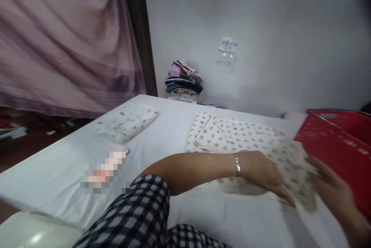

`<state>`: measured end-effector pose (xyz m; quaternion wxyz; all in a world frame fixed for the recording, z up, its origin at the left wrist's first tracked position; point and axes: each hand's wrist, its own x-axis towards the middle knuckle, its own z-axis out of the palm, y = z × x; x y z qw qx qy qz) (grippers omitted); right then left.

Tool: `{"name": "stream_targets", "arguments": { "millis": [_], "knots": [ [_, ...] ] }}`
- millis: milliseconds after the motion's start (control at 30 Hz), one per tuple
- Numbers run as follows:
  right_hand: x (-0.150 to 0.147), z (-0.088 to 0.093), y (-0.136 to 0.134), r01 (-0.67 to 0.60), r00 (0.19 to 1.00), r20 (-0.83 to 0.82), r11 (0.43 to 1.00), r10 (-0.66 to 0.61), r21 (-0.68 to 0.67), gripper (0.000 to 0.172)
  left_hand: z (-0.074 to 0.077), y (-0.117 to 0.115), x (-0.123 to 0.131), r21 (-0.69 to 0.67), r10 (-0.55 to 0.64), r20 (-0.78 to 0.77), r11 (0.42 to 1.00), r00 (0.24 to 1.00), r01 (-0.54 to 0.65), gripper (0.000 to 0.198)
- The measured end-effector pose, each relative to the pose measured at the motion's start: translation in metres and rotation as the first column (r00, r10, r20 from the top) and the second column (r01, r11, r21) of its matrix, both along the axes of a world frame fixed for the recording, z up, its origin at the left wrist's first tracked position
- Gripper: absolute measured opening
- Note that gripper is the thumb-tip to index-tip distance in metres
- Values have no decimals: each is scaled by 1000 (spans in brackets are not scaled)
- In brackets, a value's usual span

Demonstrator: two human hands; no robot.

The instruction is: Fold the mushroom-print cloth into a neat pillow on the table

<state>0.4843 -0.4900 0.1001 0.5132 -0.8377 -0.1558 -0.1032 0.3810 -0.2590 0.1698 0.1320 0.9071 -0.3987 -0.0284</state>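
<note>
A white cloth with small grey prints (237, 136) lies spread on the white table (162, 140). My left hand (265, 172), with a silver bracelet at the wrist, reaches across with fingers flat on the cloth's near right part. My right hand (333, 190) holds the cloth's lifted right edge (298, 170), its fingers blurred by motion. A checked sleeve covers my left upper arm.
A folded cloth of the same print (127, 122) lies at the table's left. A red basket (339, 140) stands at the right edge. A pile of folded clothes (184, 82) sits by the back wall. A pink curtain (66, 39) hangs at the left.
</note>
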Motion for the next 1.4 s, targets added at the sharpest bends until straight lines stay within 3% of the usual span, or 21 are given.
{"name": "stream_targets", "arguments": {
  "millis": [100, 167, 233, 300, 400, 467, 533, 600, 733, 800, 1067, 1267, 1400],
  "knots": [
    [-36, 4, 57, -268, 961, -28, 951, 275, 157, 49, -10, 17, -12, -53, 224, 116, 974, 968, -219, 50],
    [-61, 5, 102, -428, 874, -105, 855, 474, 293, 58, -10, 36, -20, -136, 353, 178, 933, 918, -332, 48],
    [-82, 4, 138, -494, 801, -127, 766, 585, 412, 62, -10, 53, -30, -279, 457, 176, 873, 872, -401, 47],
    [-96, 0, 161, -474, 752, -160, 694, 639, 542, 65, -15, 66, -39, -430, 532, 101, 785, 841, -445, 46],
    [-105, -7, 175, -366, 710, -250, 649, 658, 667, 69, -28, 78, -48, -594, 599, -69, 618, 798, -515, 46],
    [-108, -11, 175, -320, 688, -281, 627, 669, 710, 71, -38, 81, -50, -643, 635, -154, 517, 757, -565, 44],
    [-109, -12, 172, -301, 688, -285, 620, 667, 725, 72, -45, 82, -49, -655, 660, -189, 467, 727, -594, 43],
    [-111, -12, 168, -288, 715, -293, 650, 634, 703, 72, -49, 79, -47, -631, 671, -174, 486, 721, -605, 40],
    [-113, -9, 163, -265, 779, -326, 753, 535, 602, 72, -50, 70, -44, -484, 656, -69, 637, 751, -600, 32],
    [-114, -8, 162, -278, 797, -317, 777, 515, 564, 74, -49, 66, -42, -440, 648, -27, 676, 761, -591, 33],
    [-127, -4, 158, -335, 805, -283, 793, 521, 509, 75, -48, 60, -27, -391, 776, 10, 583, 631, -712, 40],
    [-132, -4, 155, -354, 768, -272, 739, 579, 573, 79, -53, 53, -19, -308, 792, -17, 576, 610, -757, 40],
    [-129, -11, 155, -301, 796, -262, 733, 545, 610, 82, -47, 56, -13, -433, 730, -175, 545, 660, -718, 37]
  ]
}}
